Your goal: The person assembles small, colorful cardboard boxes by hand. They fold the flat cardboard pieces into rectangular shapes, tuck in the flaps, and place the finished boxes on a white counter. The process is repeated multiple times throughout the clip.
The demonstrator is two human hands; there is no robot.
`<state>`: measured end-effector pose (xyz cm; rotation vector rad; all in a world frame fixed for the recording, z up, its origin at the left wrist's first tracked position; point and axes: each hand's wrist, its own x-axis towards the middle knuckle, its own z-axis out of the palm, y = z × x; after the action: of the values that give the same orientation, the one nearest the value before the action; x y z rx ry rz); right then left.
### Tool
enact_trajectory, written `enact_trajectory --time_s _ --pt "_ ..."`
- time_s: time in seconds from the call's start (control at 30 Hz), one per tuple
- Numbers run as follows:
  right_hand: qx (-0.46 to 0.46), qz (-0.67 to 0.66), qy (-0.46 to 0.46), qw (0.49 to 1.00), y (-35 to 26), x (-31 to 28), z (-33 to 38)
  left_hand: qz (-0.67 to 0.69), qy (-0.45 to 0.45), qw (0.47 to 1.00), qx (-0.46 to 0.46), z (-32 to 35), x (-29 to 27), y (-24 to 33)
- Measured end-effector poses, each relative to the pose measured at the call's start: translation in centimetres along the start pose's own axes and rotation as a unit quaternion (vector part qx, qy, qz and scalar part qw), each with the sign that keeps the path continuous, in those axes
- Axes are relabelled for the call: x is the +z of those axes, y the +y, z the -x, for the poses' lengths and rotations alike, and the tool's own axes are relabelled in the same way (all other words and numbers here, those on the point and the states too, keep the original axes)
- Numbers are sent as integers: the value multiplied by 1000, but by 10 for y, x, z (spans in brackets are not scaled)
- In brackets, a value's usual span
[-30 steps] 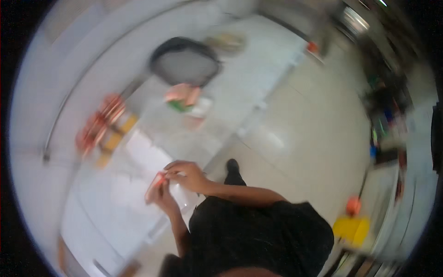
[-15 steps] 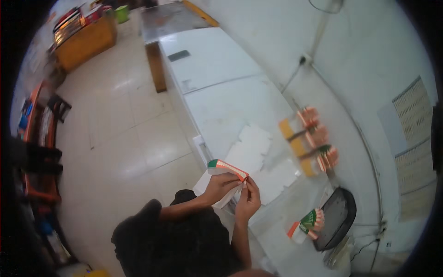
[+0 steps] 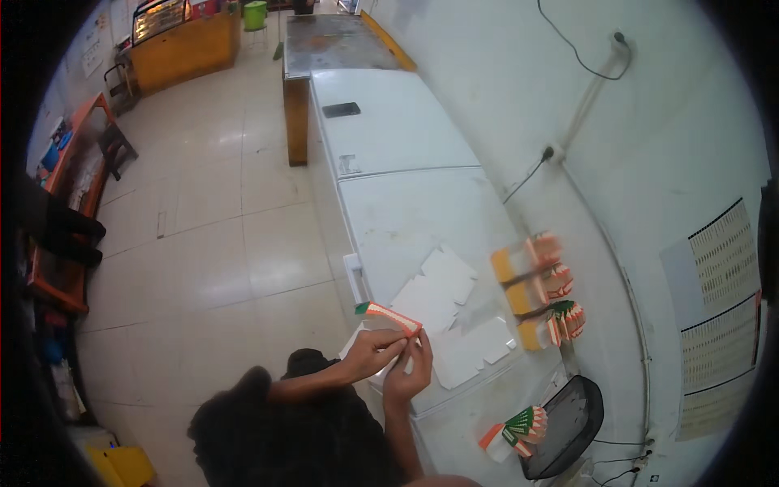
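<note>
Both my hands meet around a small card carton [image 3: 391,318] with a red-and-white pattern and a green end, held over the near part of the white chest freezer. My left hand [image 3: 373,349] pinches its lower side. Close against it, my right hand [image 3: 411,367] grips the carton's right end, with fingertips near a corner. White flat cut-out cards [image 3: 435,284] lie on the freezer lid [image 3: 406,213] just beyond my hands. Another white cut-out sheet [image 3: 475,351] is to their right. What my palms cover is hidden.
Along the wall stand several orange-and-white carton bundles [image 3: 529,294]. Fanned green-and-red cartons [image 3: 526,426] rest beside a black tray [image 3: 572,424] at near right. A dark phone [image 3: 341,109] lies on the far lid. Cables [image 3: 527,180] run along the wall; an orange shelf [image 3: 57,268] stands left.
The whole view has shifted, so the surroundings appear lower and more of the far room shows. My hands still hold the carton together, its green end now looking narrower.
</note>
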<state>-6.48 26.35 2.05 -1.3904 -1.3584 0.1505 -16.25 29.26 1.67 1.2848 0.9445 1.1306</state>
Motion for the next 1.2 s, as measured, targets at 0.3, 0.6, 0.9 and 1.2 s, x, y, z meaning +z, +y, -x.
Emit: enact_trajectory --time_s 0.3,0.6,0.9,1.2 --pt "230 -229 -41 945 21 -37 47 -156 -36 987 -10 12 11 -9" --pt "504 -336 -103 789 63 -132 47 -374 -327 823 276 79 48 -46" --pt "535 -270 -176 781 122 -224 161 -516 -384 750 154 178 76 -66" --pt "423 -239 -155 860 108 -228 224 -515 -46 854 47 257 141 -44"
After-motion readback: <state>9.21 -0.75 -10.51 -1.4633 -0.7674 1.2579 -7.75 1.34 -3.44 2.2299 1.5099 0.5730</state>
